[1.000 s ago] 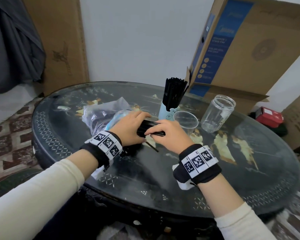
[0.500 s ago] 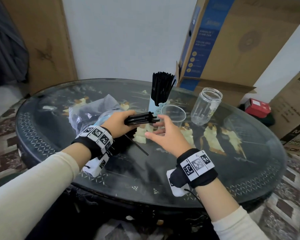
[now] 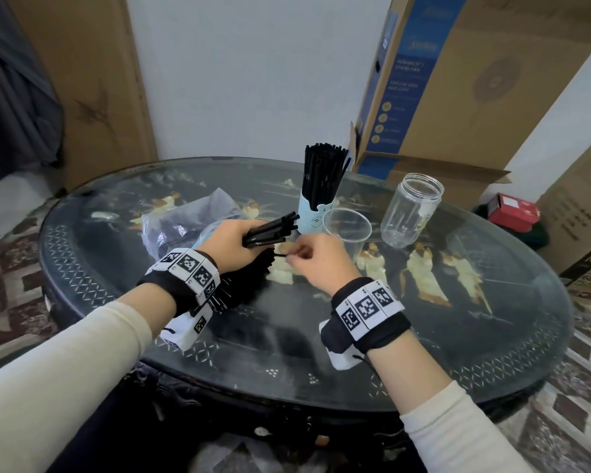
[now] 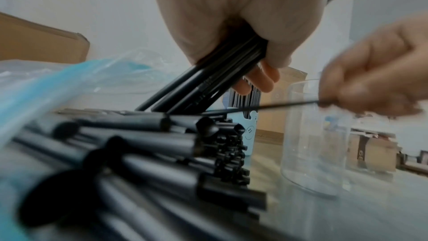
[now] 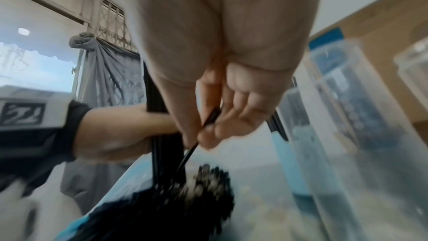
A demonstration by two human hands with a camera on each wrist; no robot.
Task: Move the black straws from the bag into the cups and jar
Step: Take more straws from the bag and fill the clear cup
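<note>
My left hand (image 3: pixel 239 242) grips a small bundle of black straws (image 3: pixel 273 228), their ends pointing right and tilted up above the table. Below it, a pile of loose straws (image 3: pixel 249 278) spills from the clear and blue plastic bag (image 3: pixel 185 223). My right hand (image 3: pixel 296 258) pinches one thin black straw (image 4: pixel 266 107) at the pile's edge, just left of the empty clear cup (image 3: pixel 347 230). Behind that stands a light blue cup (image 3: pixel 313 221) full of upright straws. The empty clear jar (image 3: pixel 411 209) stands further right.
The round dark glass-topped table (image 3: pixel 423 336) has inlaid figures. A large cardboard fan box (image 3: pixel 475 80) leans at the back right, with a red box (image 3: pixel 512 209) and another carton on the floor beside it. Cardboard stands at the back left.
My left hand lifted the bundle off the table and tilted it up. My right hand let go of the bundle, opened, then dropped to the pile and pinched a single straw.
</note>
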